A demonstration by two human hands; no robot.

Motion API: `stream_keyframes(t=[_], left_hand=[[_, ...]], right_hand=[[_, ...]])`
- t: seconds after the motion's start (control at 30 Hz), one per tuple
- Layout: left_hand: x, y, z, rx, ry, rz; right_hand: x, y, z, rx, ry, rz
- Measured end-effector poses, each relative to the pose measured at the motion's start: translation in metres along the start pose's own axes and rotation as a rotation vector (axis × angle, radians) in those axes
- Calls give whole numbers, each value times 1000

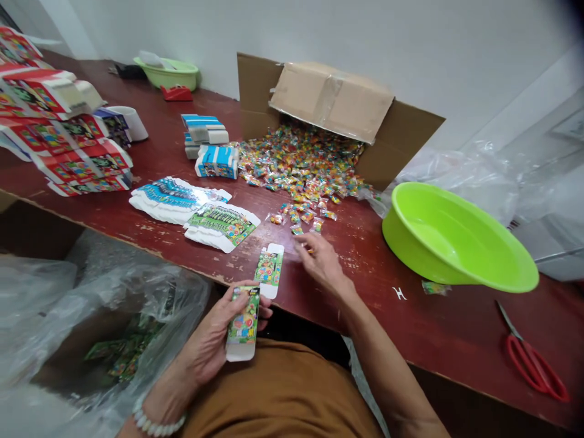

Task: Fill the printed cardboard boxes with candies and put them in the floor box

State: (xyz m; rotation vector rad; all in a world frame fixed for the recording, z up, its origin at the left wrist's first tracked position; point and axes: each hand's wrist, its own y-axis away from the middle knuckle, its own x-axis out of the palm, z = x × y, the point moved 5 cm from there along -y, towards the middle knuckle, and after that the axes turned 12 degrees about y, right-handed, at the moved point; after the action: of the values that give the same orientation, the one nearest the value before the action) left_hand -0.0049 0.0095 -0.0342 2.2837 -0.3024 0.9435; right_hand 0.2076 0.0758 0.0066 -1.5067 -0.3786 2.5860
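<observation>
My left hand (220, 317) is wrapped round a small green printed carton (245, 321), held upright above my lap, with a white flap showing at its lower end. A second green carton (269, 267) lies flat at the table's edge, just beyond that hand. My right hand (323, 263) is low over the table with its fingers pinched; a bit of orange, apparently a wrapped candy (310, 250), shows by the fingertips. Several loose wrapped candies (306, 216) lie just past it, spilling from a big heap (301, 161) in an open cardboard box (410, 143).
Fanned stacks of flat green cartons (223, 225) and blue cartons (171, 198) lie left. Red carton bundles (82, 161) pile up far left. On the right are a lime-green basin (456, 243) and red-handled scissors (531, 359). A plastic-lined bin (182, 292) stands below the table's left edge.
</observation>
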Motion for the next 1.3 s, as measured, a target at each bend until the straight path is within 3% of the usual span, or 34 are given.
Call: stream_keyframes(t=[0.1,0.2,0.3,0.4,0.47,0.57,0.67,0.73,0.83,1.0,1.13,1.3], left_hand=[[-24,13,5,-57,20,-97],[-59,21,-9,-13,-140,-126],[-82,28,-33,-18,-494,-3],[-90,36,-42,-197,-788,194],[-88,39,-44,-266,-840,240],[-74,35,-47,-178,-691,131],[-46,27,-44,-19,-577,118],[-28,22,-43,86,-590,137],[-12,18,-40,178,-676,135],[0,15,-38,226,-765,123],[6,16,-36,216,-668,110],[4,14,-37,234,-393,89]], right_hand=[[-2,-1,-49,256,316,-8],[1,4,-69,267,315,36],[3,9,-73,288,138,60],[3,14,-61,328,-142,64],[6,18,-37,298,-382,119],[13,27,19,127,-649,281],[13,32,68,-82,-645,267],[14,31,86,-144,-606,202],[18,27,93,-147,-624,179],[22,21,93,-60,-659,159],[20,21,92,5,-650,53],[14,21,93,-129,-592,71]])
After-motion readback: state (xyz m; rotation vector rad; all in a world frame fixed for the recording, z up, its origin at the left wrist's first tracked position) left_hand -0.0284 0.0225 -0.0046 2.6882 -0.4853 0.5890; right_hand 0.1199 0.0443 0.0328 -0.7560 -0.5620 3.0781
